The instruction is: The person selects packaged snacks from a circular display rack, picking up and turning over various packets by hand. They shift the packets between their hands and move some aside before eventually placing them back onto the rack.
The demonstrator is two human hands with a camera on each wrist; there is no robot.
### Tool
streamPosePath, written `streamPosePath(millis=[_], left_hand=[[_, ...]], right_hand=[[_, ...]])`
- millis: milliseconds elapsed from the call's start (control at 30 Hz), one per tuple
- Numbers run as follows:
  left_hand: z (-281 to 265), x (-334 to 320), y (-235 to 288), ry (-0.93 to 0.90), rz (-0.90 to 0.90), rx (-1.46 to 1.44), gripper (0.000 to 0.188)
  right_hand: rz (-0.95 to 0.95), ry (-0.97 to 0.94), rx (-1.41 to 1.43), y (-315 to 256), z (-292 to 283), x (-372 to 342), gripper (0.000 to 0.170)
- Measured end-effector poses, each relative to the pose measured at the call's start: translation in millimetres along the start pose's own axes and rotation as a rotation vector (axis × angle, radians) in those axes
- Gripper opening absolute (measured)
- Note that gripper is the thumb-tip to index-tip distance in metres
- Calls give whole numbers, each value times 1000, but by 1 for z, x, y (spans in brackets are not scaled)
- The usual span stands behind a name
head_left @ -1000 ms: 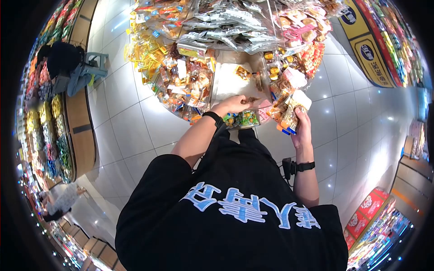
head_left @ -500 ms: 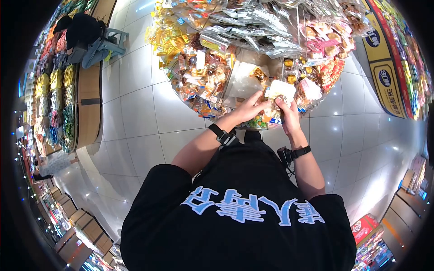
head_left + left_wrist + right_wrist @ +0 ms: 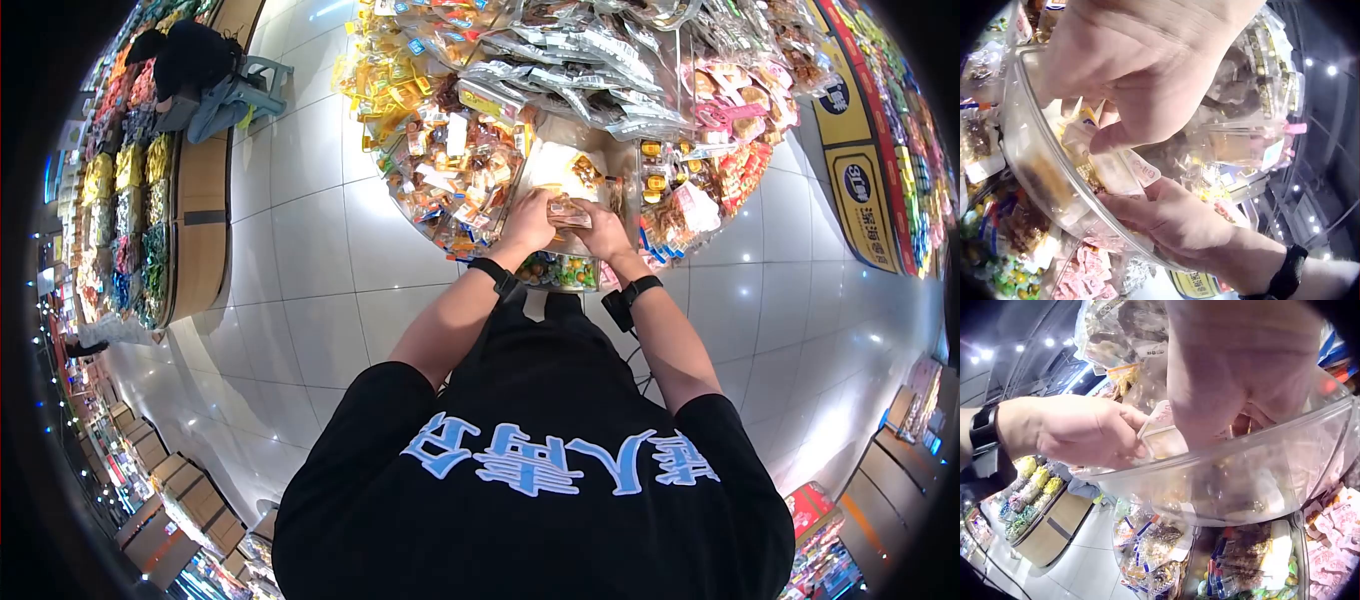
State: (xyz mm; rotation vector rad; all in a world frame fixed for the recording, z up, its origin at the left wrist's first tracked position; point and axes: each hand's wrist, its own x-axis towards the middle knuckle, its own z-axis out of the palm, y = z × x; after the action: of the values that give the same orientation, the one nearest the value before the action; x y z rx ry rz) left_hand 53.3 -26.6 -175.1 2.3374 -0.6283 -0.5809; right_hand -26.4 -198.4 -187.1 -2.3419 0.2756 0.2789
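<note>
A small bunch of snack packets [image 3: 568, 212] with pale backs is held between both hands, low inside a clear plastic bin [image 3: 1222, 481]. My left hand [image 3: 530, 222] pinches the bunch from the left, its thumb lying over a pale packet [image 3: 1116, 172] in the left wrist view. From the other side my right hand [image 3: 603, 235] grips the same bunch, its fingertips partly hidden by the packets and bin. The curved rim passes in front of both hands in the right wrist view. Behind them in the bin lies a brown-filled packet [image 3: 588, 168].
Tiered snack bins surround the hands: brown-filled packets [image 3: 455, 170] left, silvery bags [image 3: 590, 70] beyond, pink packets [image 3: 735, 100] right. Below the rim are more wrapped sweets [image 3: 1088, 272]. A person [image 3: 195, 65] sits on a stool by the left shelf; tiled floor [image 3: 310, 240] lies between.
The right hand has brought its packets from the right side over to the left hand, and both hands have moved with them into the bin. The head view has shifted slightly.
</note>
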Motion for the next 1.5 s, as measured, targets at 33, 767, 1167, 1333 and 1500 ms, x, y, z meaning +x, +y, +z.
streamPosePath(millis=[33, 767, 1167, 1333, 1500], left_hand=[[0, -2, -3, 6, 69, 50, 47], [-2, 13, 1, -521, 42, 111, 47], [-2, -1, -4, -461, 239, 336, 48], [-8, -13, -2, -487, 280, 386, 52], [-9, -24, -16, -440, 353, 303, 57]], right_hand=[[-25, 45, -16, 3, 2, -3, 62], [23, -274, -34, -11, -17, -15, 50], [-140, 36, -224, -1, -18, 23, 44], [0, -76, -444, 21, 1, 75, 52], [222, -253, -502, -13, -4, 53, 50]])
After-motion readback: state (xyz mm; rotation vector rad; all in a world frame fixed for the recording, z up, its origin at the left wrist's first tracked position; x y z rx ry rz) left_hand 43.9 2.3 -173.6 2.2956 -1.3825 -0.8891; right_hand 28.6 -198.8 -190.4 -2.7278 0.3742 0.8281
